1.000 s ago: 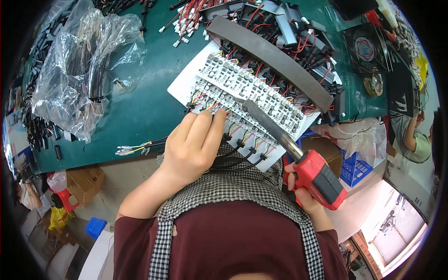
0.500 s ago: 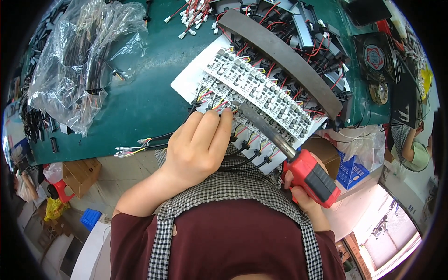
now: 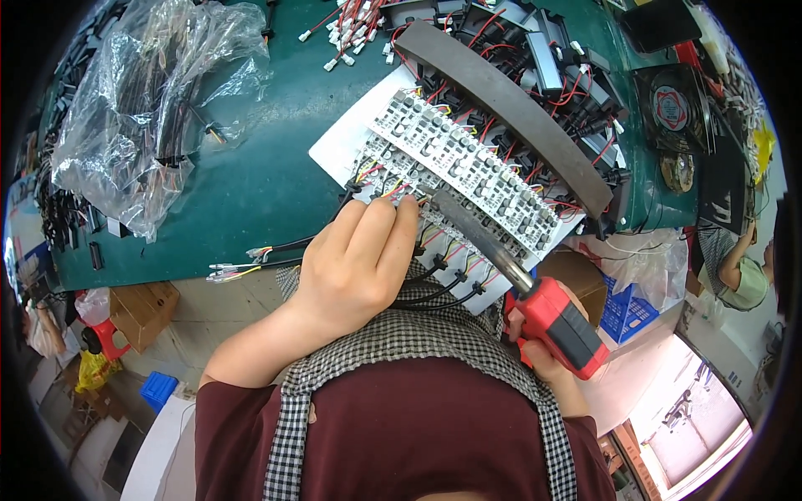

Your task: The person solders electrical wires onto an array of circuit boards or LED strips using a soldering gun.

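My right hand (image 3: 541, 357) grips a red and black soldering gun (image 3: 568, 330). The gun's dark metal barrel slants up and left over a panel of small white circuit boards (image 3: 468, 163), its tip close to the left fingertips. My left hand (image 3: 355, 263) is closed in a pinch at the boards' near edge, apparently on a black cable with thin coloured wires; the fingers hide most of it. To the right of that hand, several black cables (image 3: 438, 264) run from the boards toward me, yellow and red wires at their ends. The boards rest on a white sheet (image 3: 336, 150).
A curved dark bar (image 3: 510, 104) lies behind the boards, before a heap of black housings (image 3: 576, 100) with red wires. At left, a clear plastic bag (image 3: 125, 108) holds dark cables. A fan (image 3: 668, 107) stands at right. White-plugged leads (image 3: 351, 33) lie at the back.
The soldering gun has shifted very slightly right and down, its tip still by the left fingertips. My left hand keeps its pinch in nearly the same place.
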The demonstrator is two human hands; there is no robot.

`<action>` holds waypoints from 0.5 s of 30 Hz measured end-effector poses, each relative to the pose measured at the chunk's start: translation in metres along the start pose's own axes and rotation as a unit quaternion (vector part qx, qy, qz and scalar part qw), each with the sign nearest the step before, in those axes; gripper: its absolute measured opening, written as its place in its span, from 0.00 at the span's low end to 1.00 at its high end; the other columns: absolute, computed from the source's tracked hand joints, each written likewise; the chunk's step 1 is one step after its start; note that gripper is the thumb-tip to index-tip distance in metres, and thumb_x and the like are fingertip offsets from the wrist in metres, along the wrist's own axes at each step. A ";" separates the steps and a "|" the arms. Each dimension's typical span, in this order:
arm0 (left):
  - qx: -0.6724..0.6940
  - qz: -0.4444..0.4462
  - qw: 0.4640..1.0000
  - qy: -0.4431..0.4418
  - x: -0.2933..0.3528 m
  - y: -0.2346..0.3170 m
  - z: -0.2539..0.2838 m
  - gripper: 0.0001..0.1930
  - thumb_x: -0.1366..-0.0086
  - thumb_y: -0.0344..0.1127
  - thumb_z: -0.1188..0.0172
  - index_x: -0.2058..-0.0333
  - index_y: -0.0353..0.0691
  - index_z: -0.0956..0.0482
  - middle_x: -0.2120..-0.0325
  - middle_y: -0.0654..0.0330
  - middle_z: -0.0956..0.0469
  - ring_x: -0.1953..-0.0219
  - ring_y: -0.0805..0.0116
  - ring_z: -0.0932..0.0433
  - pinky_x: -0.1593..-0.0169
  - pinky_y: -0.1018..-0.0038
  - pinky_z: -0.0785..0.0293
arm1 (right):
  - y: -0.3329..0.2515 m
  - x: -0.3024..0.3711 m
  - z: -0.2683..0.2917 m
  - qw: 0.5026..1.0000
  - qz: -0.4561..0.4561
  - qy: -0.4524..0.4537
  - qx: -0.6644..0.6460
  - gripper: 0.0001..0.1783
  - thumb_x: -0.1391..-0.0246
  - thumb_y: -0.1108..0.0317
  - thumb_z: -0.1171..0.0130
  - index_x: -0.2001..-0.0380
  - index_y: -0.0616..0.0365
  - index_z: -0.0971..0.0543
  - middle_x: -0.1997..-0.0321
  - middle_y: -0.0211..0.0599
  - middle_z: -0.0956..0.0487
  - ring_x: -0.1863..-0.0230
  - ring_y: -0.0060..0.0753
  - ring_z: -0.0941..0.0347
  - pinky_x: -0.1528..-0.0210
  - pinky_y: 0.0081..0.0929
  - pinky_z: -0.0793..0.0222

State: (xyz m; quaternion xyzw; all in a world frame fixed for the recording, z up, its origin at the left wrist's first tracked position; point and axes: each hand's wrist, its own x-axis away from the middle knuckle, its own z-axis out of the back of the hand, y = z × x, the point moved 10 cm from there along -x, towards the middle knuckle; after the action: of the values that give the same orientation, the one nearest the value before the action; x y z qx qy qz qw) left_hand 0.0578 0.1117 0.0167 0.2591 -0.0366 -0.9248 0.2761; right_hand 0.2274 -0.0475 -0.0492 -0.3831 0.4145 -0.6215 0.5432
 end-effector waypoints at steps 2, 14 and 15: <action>-0.002 -0.001 1.000 0.001 0.000 0.000 0.000 0.14 0.52 0.26 0.41 0.63 0.30 0.21 0.72 0.60 0.32 0.73 0.70 0.30 0.75 0.80 0.31 | -0.012 -0.012 -0.001 0.999 0.037 -0.005 0.033 0.40 0.64 0.60 0.26 0.49 0.71 0.29 0.62 0.46 0.19 0.65 0.41 0.19 0.61 0.29 0.25; 0.001 0.001 1.000 -0.001 0.000 0.000 0.000 0.14 0.52 0.26 0.41 0.63 0.30 0.21 0.72 0.60 0.32 0.72 0.70 0.30 0.74 0.80 0.31 | 0.015 0.021 0.008 0.997 -0.063 0.038 0.027 0.37 0.56 0.55 0.30 0.49 0.71 0.30 0.66 0.41 0.18 0.66 0.39 0.19 0.62 0.28 0.25; 0.000 0.001 1.000 -0.002 0.000 0.000 0.001 0.14 0.52 0.26 0.41 0.63 0.30 0.21 0.72 0.60 0.32 0.73 0.70 0.30 0.74 0.80 0.31 | 0.012 0.021 0.008 0.992 -0.051 0.033 0.115 0.37 0.54 0.54 0.32 0.48 0.71 0.31 0.68 0.40 0.18 0.67 0.38 0.19 0.63 0.28 0.25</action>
State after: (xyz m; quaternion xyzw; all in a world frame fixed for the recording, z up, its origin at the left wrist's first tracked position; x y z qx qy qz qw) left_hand 0.0573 0.1117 0.0172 0.2574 -0.0372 -0.9249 0.2774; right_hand 0.2368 -0.0699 -0.0573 -0.3180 0.3377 -0.7041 0.5377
